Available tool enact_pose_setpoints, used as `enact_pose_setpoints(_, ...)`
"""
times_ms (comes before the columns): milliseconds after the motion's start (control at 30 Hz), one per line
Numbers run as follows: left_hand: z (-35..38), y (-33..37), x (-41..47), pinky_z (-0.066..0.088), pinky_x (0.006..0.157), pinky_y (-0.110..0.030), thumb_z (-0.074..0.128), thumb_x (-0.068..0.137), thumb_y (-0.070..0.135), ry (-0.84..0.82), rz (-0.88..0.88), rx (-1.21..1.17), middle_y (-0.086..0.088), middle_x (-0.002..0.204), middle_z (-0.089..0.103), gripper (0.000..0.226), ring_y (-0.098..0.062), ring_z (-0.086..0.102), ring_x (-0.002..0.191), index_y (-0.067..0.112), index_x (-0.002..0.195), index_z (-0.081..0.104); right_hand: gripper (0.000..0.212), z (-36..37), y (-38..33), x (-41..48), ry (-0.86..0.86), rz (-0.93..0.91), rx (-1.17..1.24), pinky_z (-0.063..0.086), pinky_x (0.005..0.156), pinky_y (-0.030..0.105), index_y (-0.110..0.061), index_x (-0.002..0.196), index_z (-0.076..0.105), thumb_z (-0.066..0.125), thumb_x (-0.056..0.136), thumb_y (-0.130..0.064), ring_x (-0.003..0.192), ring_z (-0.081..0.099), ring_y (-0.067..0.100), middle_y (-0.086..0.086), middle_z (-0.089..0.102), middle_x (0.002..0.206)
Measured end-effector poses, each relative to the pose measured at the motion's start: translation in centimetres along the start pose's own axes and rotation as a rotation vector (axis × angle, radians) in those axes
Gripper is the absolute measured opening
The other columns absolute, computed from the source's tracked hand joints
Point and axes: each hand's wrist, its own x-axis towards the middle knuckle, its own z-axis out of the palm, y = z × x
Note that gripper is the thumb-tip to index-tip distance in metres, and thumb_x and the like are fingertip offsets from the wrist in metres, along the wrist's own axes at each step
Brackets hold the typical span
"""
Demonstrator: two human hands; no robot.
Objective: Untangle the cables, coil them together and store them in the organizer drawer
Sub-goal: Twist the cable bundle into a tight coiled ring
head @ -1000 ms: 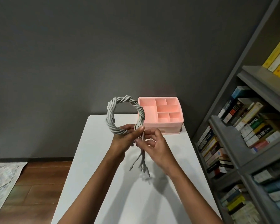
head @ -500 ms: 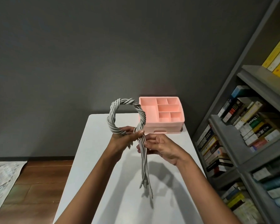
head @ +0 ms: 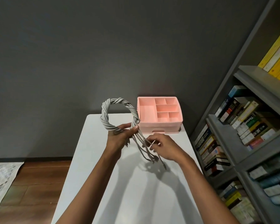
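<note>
A twisted bundle of grey cables (head: 106,110) forms an upright loop above the white table (head: 132,183). My left hand (head: 120,135) grips the loop where its two sides cross. The loose cable ends (head: 150,156) hang down and fan out to the right, their tips near the tabletop. My right hand (head: 163,147) pinches one strand of these ends. Behind the loop stands the pink organizer (head: 159,113), with open compartments on top and a shut drawer (head: 158,130) in its front.
A grey bookshelf (head: 242,143) full of books lines the right side, close to the table's edge. A dark wall is behind the table. Wooden floor (head: 39,183) and a patterned rug (head: 2,177) lie to the left.
The hanging ends have swung right and spread apart. My right hand moved down and right from the crossing, now pinching one strand. My left hand keeps its hold on the loop.
</note>
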Motion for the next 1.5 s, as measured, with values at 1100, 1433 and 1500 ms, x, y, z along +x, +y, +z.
enact_pose_setpoints(1100,-0.3,0.2,0.6,0.048,0.069,-0.032,0.082,0.069,0.008,-0.126,0.043,-0.069,-0.015,0.084,0.071,0.023,-0.024,0.064,0.078,0.001,0.089,0.072,0.037,3.9,-2.6,0.6,0.115,0.06,0.34,0.042,0.095,0.033,-0.018,0.111,0.058,0.035,0.101,-0.045,0.103,0.062,0.015,-0.006,0.071,0.099)
enact_pose_setpoints(1433,-0.8,0.5,0.7,0.041,0.059,-0.029,0.08,0.069,0.019,-0.169,0.027,-0.077,-0.024,0.08,0.061,0.046,-0.023,0.051,0.057,-0.011,0.1,0.064,0.027,5.5,-4.5,-0.2,0.106,-0.013,0.742,0.021,0.049,0.019,-0.015,0.086,0.053,0.038,0.102,-0.031,0.049,0.026,0.005,-0.005,0.032,0.059)
enact_pose_setpoints(1500,-0.9,0.7,0.8,0.041,0.061,-0.028,0.078,0.07,0.017,-0.19,0.018,-0.088,-0.016,0.077,0.064,0.04,-0.019,0.054,0.06,-0.01,0.097,0.067,0.033,5.4,-4.7,-0.1,0.12,0.008,0.762,0.017,0.046,0.017,-0.016,0.08,0.05,0.038,0.097,-0.043,0.048,0.018,0.004,-0.008,0.024,0.057)
